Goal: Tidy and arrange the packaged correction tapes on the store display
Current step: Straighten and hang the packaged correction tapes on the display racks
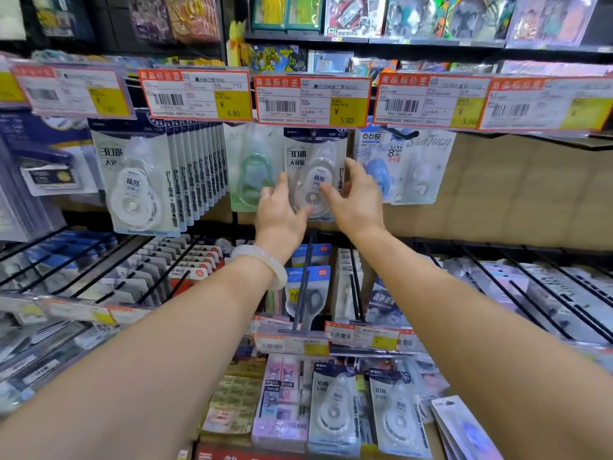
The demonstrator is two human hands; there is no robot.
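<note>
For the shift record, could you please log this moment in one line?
both hands on hanging correction tape pack | under 5.80 price tag | green pack behind

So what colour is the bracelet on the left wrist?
Pale milky white, slightly translucent. The bracelet shows in the head view, the only one, just below the left hand.

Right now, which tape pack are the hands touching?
The grey pack under the 5.80 price tag; both hands frame it.
</note>
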